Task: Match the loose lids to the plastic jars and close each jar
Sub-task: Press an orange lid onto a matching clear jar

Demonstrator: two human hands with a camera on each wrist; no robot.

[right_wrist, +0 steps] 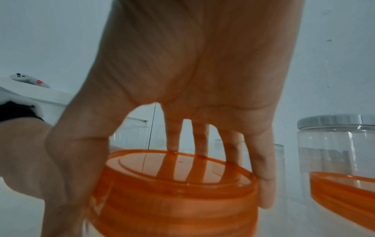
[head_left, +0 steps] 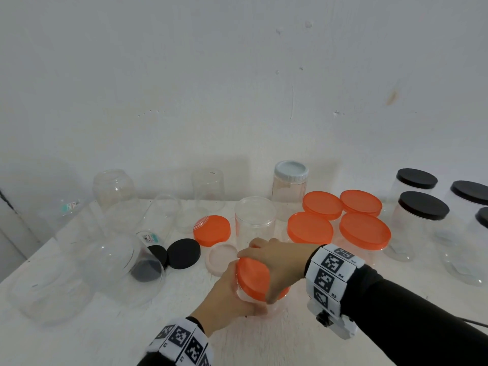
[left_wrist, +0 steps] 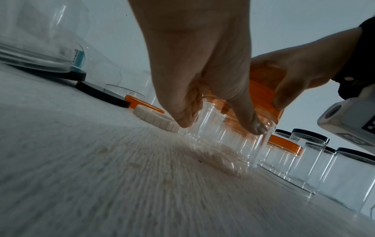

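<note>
At bench front, left hand steadies the clear jar; right hand fingers clasp its orange lid, seemingly mid-screwing; next, twist until snug.

Beneath the right hand's fingers, grainy white table. Beyond the fingertips, scuffed white wall. Far left of them, white controller with red button.
</note>
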